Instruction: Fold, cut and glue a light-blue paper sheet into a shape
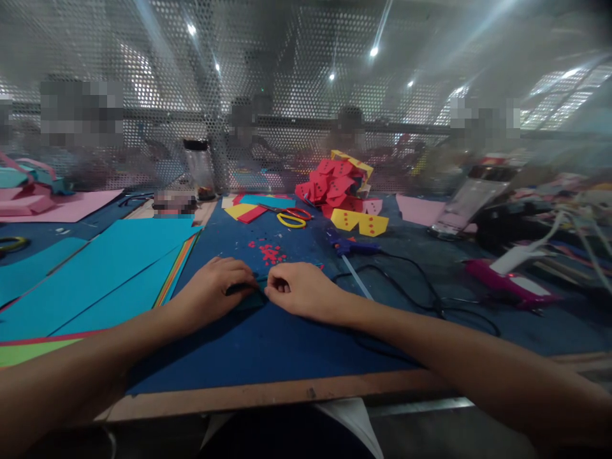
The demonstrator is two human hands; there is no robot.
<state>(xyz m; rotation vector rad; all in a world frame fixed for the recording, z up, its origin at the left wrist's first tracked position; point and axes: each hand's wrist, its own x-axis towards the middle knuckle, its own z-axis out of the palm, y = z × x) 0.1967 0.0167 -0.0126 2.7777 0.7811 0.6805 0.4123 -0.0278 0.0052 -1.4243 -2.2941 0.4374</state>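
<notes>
My left hand (pixel 224 288) is closed, its fingers bent down over a small dark blue-green paper piece (pixel 251 301) low on the table. Opposite it, my right hand (pixel 303 292) is curled with thumb and fingers pinched at the same paper's right end; the fingertips are partly hidden. Tiny red paper bits (pixel 271 253) lie scattered just beyond both hands. Farther back are scissors (pixel 291 220) with red and yellow handles, on coloured paper scraps. A blue glue gun (pixel 354 245) rests beyond my right hand, its cord running right.
Blue paper sheets (pixel 105 274) are stacked on the left. A red and yellow folded-paper model (pixel 337 185) stands at the back beside yellow dotted pieces (pixel 359 221). Two clear bottles (pixel 199 169), a magenta tool (pixel 509 284) and pink paper are around. Behind is a perforated metal screen (pixel 287 76).
</notes>
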